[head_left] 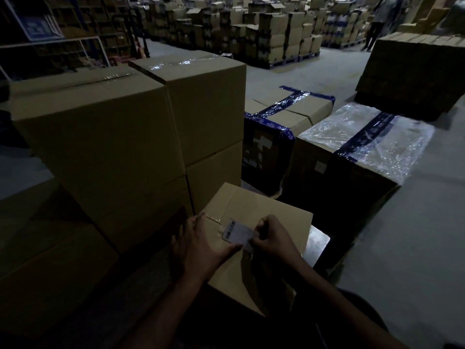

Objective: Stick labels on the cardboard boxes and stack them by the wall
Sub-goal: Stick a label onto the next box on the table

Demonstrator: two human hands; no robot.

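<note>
Dim, underexposed warehouse view; the corners fall to near black. Glare glints off the plastic-wrapped box (372,137). Wide-angle bending warps the edges; far stacks blur.

Grey concrete floor (415,235) carries it all: tall plain carton stacks (141,137) on the left, a blue-taped box (284,122) beside a plastic-wrapped box (362,144) (touching, side by side), and palletised cartons (276,34) far back.
</note>
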